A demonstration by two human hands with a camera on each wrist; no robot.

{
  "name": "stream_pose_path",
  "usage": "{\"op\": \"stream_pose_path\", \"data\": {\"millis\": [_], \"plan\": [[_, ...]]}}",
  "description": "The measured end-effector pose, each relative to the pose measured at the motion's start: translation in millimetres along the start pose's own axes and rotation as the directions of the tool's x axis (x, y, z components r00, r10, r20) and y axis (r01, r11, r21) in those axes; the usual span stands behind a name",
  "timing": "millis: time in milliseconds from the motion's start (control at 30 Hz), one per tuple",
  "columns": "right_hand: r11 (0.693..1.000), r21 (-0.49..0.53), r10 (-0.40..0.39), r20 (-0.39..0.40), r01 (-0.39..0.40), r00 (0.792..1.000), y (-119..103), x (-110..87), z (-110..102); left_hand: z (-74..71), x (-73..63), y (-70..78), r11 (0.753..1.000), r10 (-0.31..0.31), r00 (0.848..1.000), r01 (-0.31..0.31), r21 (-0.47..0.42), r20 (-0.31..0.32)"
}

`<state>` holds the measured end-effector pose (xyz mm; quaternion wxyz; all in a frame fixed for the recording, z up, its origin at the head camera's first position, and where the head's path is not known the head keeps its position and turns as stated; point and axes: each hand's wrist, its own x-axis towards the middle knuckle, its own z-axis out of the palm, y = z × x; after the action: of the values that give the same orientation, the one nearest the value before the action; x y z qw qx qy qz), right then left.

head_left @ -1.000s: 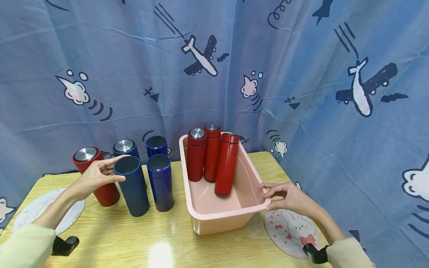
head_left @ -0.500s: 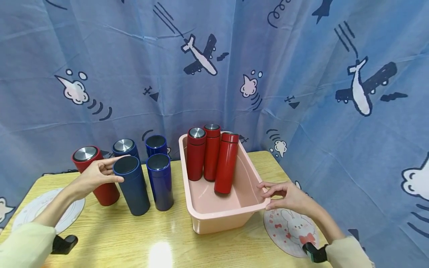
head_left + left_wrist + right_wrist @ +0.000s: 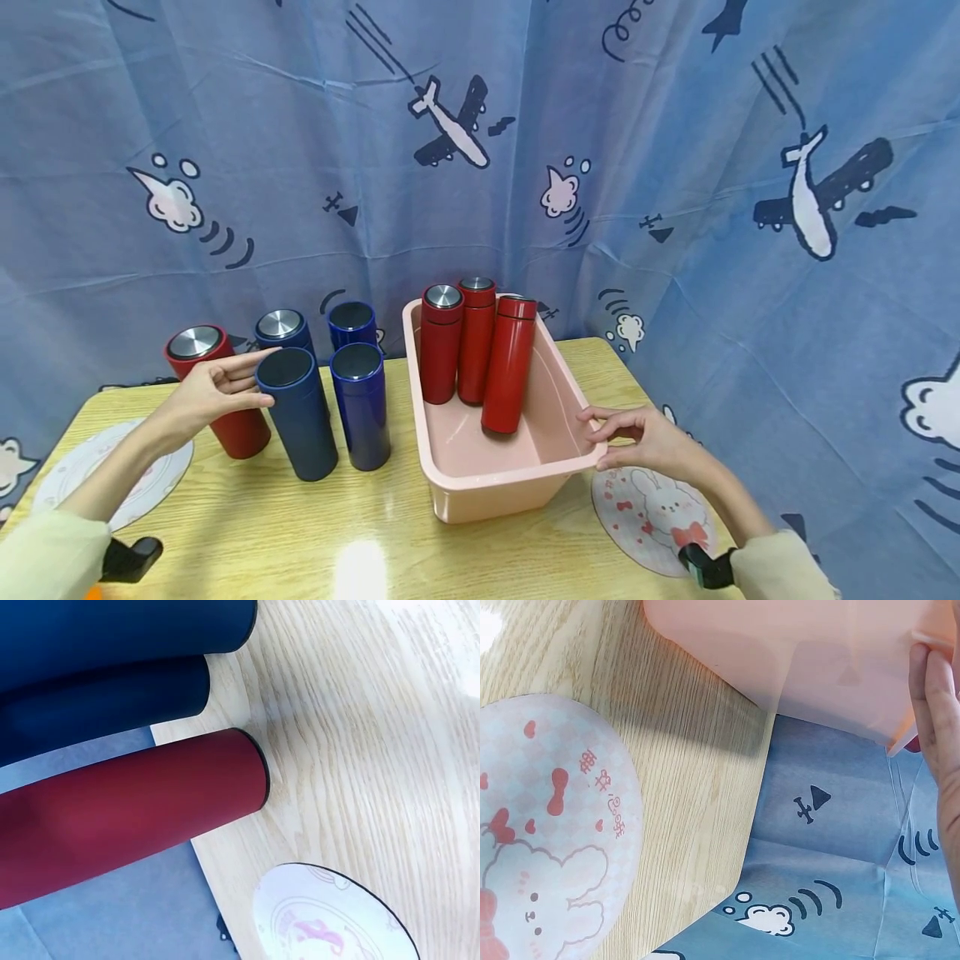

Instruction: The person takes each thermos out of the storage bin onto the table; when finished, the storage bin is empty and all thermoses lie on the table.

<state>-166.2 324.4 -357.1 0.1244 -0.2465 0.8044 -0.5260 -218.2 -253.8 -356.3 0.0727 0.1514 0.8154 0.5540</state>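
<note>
In the head view my left hand holds the matte dark blue thermos near its black lid, thumb in front and fingers behind. The thermos stands on the table beside a glossy blue thermos. My right hand pinches the near right corner of the pink plastic tub's rim. Inside the tub, three red thermoses stand towards the far end, one of them leaning. Left of the blue ones is another red thermos, partly covered by my left hand in the head view.
Two more blue thermoses stand behind the front pair. Round mats lie on the wooden table: a pale one at left and a bunny-patterned one at right. A blue printed curtain hangs behind the table edge.
My left hand has drawn back slightly leftward along the dark blue thermos, whose base has shifted a little to the right. My right hand and the tub have stayed in place.
</note>
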Motion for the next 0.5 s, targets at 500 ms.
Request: {"op": "stream_pose_path", "data": {"millis": [500], "plan": [[1.0, 0.024, -0.014, 0.003, 0.014, 1.0, 2.6, 1.2, 0.1, -0.5, -37.4, -0.3, 0.949, 0.082, 0.996, -0.093, -0.302, -0.047]]}}
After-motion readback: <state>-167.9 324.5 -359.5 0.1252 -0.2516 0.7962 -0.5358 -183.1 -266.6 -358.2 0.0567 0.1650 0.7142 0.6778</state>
